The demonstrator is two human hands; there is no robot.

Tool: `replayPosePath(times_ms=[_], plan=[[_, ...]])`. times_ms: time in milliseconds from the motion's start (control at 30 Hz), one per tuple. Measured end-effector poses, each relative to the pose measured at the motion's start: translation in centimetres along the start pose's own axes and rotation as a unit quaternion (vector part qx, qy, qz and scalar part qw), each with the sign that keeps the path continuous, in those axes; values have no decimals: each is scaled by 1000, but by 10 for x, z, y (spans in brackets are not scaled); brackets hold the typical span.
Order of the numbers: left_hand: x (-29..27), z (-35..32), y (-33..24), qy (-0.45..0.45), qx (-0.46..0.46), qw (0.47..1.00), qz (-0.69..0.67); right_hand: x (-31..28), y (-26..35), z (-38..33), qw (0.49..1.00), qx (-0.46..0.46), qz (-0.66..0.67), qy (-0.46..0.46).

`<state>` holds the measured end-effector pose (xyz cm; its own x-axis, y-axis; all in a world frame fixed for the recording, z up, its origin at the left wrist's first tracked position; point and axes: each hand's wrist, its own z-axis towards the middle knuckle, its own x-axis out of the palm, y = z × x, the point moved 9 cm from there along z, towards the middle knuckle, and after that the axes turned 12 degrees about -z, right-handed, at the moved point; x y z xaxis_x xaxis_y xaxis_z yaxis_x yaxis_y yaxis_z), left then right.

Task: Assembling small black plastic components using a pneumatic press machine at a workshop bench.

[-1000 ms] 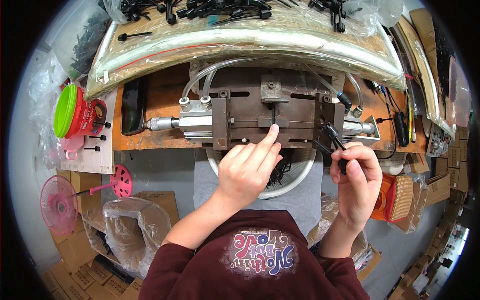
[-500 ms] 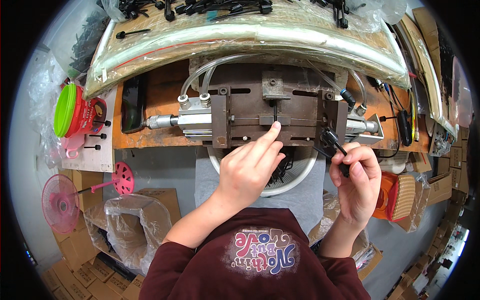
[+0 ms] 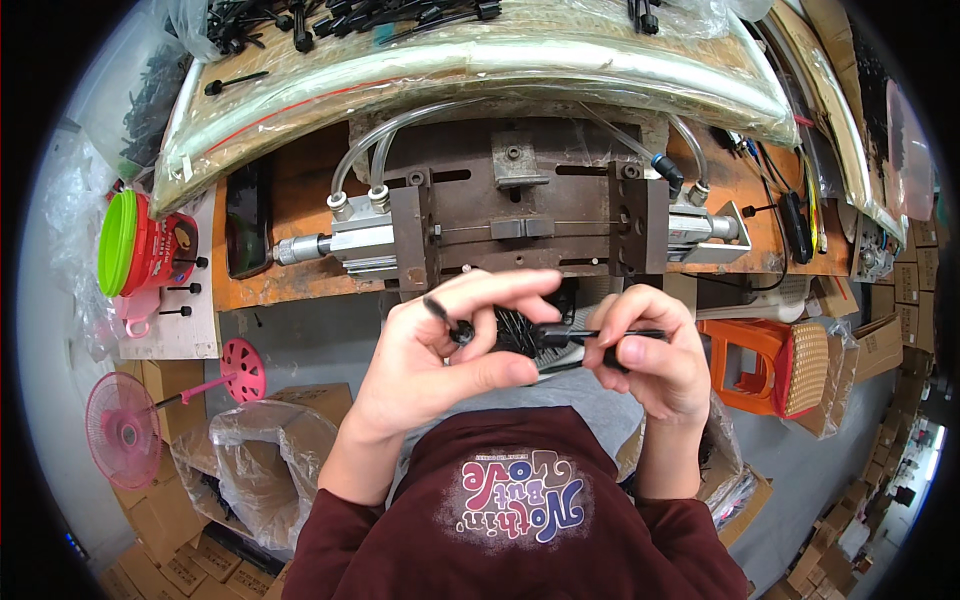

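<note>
My right hand [image 3: 660,365] pinches a bundle of slim black rods with knob-like heads; one black head [image 3: 552,336] points left toward my other hand. A thin black piece [image 3: 436,308] is tucked in the curled fingers of my left hand [image 3: 420,350], most of it hidden; its index finger and thumb are stretched out around the black head without clearly touching it. Beyond both hands stands a dark metal clamping fixture [image 3: 400,240] with small grey jaw blocks [image 3: 522,229] at its centre. No rod shows in the jaws.
Below the fixture, a basket of black rods [image 3: 515,330] is partly hidden by my hands. Air cylinders [image 3: 362,245] with clear hoses flank the fixture. More black rods [image 3: 400,15] lie on the plastic-wrapped shelf. An orange stool [image 3: 745,370] stands right, a pink fan [image 3: 125,430] left.
My left hand has drawn back from the fixture, and the rod that stood there is gone from it. My right hand has moved left and nearer, turning its rods level. The view has shifted slightly.
</note>
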<state>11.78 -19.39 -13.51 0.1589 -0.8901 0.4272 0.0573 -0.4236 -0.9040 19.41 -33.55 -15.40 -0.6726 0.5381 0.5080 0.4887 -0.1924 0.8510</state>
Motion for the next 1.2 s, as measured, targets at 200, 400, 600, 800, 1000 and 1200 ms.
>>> replayPosePath(times_ms=[200,400,600,800,1000,1200], plan=[[9,2,-8,111,5,992,54,8,-16,0,997,47,14,53],[-5,-7,-30,44,141,978,146,-9,4,-1,999,-33,6,-29],[16,-7,-4,-47,299,774,555,-24,35,-18,971,-163,-100,-144],[24,2,7,-63,269,736,618,-22,45,-23,951,-199,-151,-181],[18,6,6,-75,266,754,595,-20,52,-28,933,-207,-228,-184],[17,6,8,-80,262,759,591,-20,54,-31,899,-212,-333,-189]])
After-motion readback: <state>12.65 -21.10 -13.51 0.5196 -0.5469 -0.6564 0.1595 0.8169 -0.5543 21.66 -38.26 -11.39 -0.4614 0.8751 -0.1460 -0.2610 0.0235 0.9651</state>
